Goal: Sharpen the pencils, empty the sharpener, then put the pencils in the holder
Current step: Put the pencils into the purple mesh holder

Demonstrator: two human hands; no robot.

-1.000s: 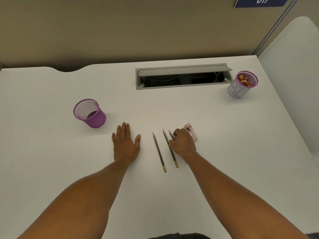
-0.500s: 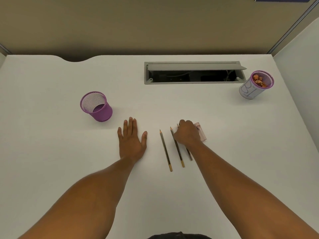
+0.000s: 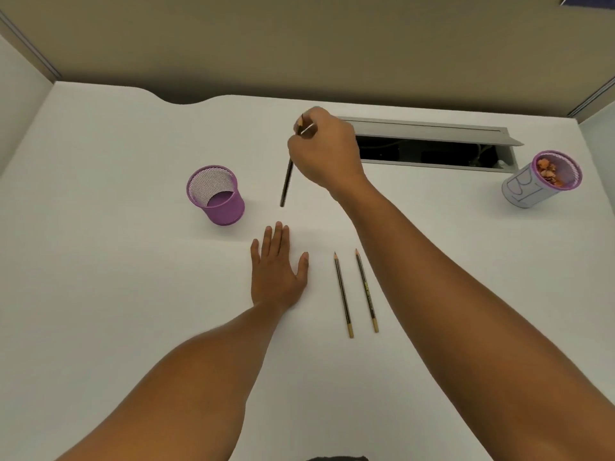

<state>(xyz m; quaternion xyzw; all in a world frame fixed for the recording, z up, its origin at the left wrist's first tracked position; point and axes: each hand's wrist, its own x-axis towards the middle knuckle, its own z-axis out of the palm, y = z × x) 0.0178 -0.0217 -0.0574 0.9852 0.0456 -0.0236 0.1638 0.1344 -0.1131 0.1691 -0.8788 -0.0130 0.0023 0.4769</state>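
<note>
Dark pencil (image 3: 287,181) pinched in right hand (image 3: 324,154), raised

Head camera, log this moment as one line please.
right hand grips one pencil, raised near purple holder | left hand flat on desk | two pencils lying on desk

Soft, even overhead light is flooding the white bench (image 3: 100,294), casting only faint shadows, while wide-angle distortion is bending its edges and motion blur is smearing the raised right hand (image 3: 324,154).

Three pencils (image 3: 343,294) — two purple cups (image 3: 216,194) — two hands (image 3: 276,271).
</note>
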